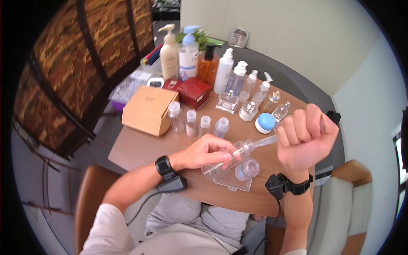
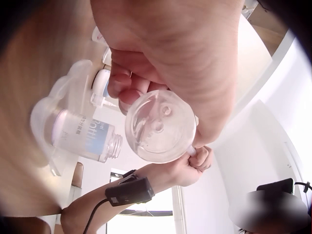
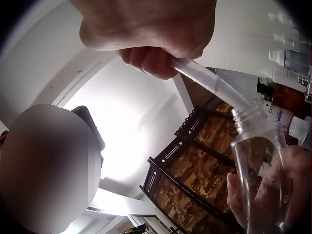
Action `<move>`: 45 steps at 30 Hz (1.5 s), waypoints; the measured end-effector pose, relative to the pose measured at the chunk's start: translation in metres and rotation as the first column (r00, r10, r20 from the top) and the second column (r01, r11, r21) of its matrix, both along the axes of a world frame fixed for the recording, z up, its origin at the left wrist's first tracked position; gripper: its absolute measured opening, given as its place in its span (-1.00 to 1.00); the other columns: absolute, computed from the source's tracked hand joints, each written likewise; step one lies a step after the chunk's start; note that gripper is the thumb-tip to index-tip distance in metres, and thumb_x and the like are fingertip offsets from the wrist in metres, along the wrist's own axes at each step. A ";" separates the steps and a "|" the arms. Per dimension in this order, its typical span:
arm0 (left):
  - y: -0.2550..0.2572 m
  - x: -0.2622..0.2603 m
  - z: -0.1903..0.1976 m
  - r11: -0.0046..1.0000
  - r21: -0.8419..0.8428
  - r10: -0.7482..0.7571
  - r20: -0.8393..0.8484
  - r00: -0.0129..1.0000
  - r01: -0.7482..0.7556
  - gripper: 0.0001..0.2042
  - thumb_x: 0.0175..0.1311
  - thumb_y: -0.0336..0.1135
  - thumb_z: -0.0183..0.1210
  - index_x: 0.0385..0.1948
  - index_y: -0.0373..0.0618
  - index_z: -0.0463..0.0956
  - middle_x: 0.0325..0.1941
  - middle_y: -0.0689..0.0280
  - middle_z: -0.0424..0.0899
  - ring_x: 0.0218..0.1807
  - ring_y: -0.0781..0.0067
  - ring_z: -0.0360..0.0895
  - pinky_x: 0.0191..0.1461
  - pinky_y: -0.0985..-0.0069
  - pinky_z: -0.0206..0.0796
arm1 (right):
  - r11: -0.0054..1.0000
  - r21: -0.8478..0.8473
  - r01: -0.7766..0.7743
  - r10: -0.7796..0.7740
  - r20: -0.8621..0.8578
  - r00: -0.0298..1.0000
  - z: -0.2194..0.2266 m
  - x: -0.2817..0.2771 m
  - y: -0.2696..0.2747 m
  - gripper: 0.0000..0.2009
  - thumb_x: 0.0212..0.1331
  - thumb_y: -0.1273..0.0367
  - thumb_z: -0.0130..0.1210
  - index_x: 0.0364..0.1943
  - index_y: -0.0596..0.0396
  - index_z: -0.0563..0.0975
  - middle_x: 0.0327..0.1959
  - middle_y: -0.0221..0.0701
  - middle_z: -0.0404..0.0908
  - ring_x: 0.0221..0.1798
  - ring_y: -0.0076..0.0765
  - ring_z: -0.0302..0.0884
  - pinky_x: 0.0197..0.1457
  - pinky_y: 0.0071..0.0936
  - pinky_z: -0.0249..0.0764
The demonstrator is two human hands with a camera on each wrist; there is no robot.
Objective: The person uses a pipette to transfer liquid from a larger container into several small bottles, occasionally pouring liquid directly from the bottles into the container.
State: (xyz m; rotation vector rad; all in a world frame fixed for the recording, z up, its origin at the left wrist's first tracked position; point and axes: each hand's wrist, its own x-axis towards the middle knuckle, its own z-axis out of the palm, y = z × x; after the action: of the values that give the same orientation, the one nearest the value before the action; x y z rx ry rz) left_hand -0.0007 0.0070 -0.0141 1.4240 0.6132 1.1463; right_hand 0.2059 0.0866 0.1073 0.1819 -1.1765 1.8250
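Observation:
In the head view my left hand (image 1: 203, 152) grips a clear bottle (image 1: 242, 150), tilted over the table. Its round base (image 2: 161, 127) faces the left wrist camera, and its threaded neck and shoulder show in the right wrist view. My right hand (image 1: 304, 138) is curled in a fist around the upper end of a translucent plastic pipette (image 1: 264, 142). The pipette's lower end enters the bottle's mouth; its top is hidden in the fist. Below the bottle, an uncapped clear bottle with a blue label (image 2: 80, 135) stands on a clear plastic tray (image 1: 238, 186).
Several small capped bottles (image 1: 191, 123) stand just beyond my left hand. A cardboard box (image 1: 144, 111) and a dark red box (image 1: 195, 91) are at the left. Pump bottles (image 1: 170, 57) line the back. A jar with a blue lid (image 1: 266, 122) stands near my right hand.

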 end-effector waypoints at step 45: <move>0.004 -0.004 -0.003 0.970 -0.105 -0.215 0.040 0.976 0.219 -0.58 0.48 0.03 -0.01 -0.16 -0.17 0.65 -0.53 0.45 0.53 -0.49 0.75 0.32 -0.43 0.68 0.09 | 1.000 0.007 -0.017 0.017 0.008 1.000 -0.010 -0.001 -0.001 -0.53 0.31 -0.01 -0.14 -0.69 -0.14 0.09 -0.79 -0.64 -0.02 -0.71 -0.60 -0.24 -0.66 -0.51 -0.30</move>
State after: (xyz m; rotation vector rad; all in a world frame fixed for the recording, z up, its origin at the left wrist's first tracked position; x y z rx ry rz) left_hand -0.0048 0.0106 -0.0168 1.3439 0.4793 0.9445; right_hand 0.2046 0.0855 0.0973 0.1889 -1.1905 1.8377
